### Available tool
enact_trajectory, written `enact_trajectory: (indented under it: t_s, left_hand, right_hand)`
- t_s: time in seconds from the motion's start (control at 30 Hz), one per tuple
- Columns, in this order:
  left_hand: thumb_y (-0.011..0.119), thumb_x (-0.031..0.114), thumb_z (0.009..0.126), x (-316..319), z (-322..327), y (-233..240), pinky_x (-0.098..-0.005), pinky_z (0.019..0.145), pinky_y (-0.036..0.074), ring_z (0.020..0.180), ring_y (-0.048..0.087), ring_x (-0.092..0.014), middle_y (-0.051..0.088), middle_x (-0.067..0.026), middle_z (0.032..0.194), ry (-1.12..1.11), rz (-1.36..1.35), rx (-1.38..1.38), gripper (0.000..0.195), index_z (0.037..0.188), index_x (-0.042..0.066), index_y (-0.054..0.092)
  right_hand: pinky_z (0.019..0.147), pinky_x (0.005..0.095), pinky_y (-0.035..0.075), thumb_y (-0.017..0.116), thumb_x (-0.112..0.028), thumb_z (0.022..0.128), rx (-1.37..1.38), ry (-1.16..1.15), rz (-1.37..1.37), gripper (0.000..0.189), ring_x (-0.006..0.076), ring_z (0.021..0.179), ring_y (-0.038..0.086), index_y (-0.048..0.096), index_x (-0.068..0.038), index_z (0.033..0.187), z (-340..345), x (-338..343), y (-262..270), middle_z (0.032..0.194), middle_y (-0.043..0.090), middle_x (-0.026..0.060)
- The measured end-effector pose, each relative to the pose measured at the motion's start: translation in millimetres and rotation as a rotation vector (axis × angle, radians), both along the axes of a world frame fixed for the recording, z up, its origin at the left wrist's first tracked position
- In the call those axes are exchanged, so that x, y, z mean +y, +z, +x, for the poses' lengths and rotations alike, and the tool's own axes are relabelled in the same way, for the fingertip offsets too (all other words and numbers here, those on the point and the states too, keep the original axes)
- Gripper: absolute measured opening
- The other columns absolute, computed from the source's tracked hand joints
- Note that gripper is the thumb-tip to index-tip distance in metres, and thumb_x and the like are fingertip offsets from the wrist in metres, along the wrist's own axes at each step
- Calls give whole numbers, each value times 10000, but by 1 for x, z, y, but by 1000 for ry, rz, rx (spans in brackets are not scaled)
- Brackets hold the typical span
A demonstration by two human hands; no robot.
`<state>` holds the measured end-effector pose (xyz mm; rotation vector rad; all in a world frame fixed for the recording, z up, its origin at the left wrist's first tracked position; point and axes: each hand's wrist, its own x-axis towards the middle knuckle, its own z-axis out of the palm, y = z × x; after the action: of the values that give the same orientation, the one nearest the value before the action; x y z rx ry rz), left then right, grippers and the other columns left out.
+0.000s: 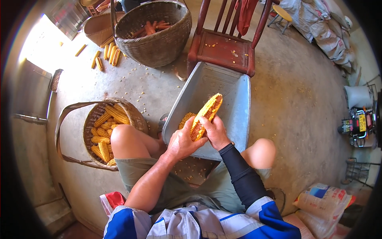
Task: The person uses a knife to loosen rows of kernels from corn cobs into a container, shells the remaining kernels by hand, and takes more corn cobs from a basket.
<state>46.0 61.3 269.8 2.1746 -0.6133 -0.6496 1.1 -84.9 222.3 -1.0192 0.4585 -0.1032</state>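
Note:
Both my hands grip one dried corn cob [206, 115], held at a slant above a grey metal trough [235, 119]. Kernels are gone from a strip along the cob, baring its reddish core. My left hand [182, 139] wraps the lower left side. On the right side, my right hand [216, 131] lays its thumb over the cob; a black sleeve covers that forearm. Loose yellow kernels [185, 120] lie in the trough, partly hidden behind my left hand. The trough's far end rests against a red wooden chair [222, 49].
Left of my knee stands a handled wicker basket [137, 119] of corn cobs [103, 131]. A larger basket [149, 50] holds stripped cobs [153, 27]. More cobs [112, 53] and scattered kernels lie on the concrete floor. Sacks [323, 33], a yellow-topped stool [282, 13] and a motorcycle [359, 125] stand rightward.

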Motion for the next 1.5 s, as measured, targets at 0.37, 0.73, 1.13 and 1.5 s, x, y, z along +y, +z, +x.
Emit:
enact_trajectory:
  t_s: [0.37, 0.73, 1.13, 1.5]
  left_hand:
    - [762, 263, 762, 1, 1, 1, -355, 842, 540, 950, 699, -250, 689, -206, 1038, 0, -51, 49, 766, 1387, -5, 410]
    - [728, 287, 752, 1, -2, -3, -414, 834, 539, 934, 686, -362, 685, -238, 994, 17, -176, 21, 736, 1369, 14, 434]
    - [732, 298, 748, 3, 0, 2, -417, 829, 536, 929, 682, -369, 684, -240, 992, -15, -210, 78, 745, 1372, 24, 432]
    - [751, 276, 747, 5, 2, 2, -377, 810, 537, 892, 701, -312, 689, -220, 964, -51, -201, 84, 766, 1382, 11, 415]
  right_hand:
    - [446, 205, 371, 583, -277, 947, 107, 89, 11, 231, 51, 564, 506, 545, -69, 1038, 1, -10, 18, 794, 582, -4]
    - [504, 203, 456, 598, -294, 951, 69, 53, 45, 287, 61, 630, 567, 535, -40, 1068, -2, -24, 15, 860, 597, 25]
    - [392, 221, 331, 589, -310, 952, 44, -59, -39, 222, 47, 466, 443, 555, -94, 912, 1, -21, 20, 701, 560, -8]
    - [598, 247, 494, 574, -328, 965, 15, 67, 28, 307, 63, 709, 584, 549, -32, 1044, -6, -44, -3, 841, 599, 4]
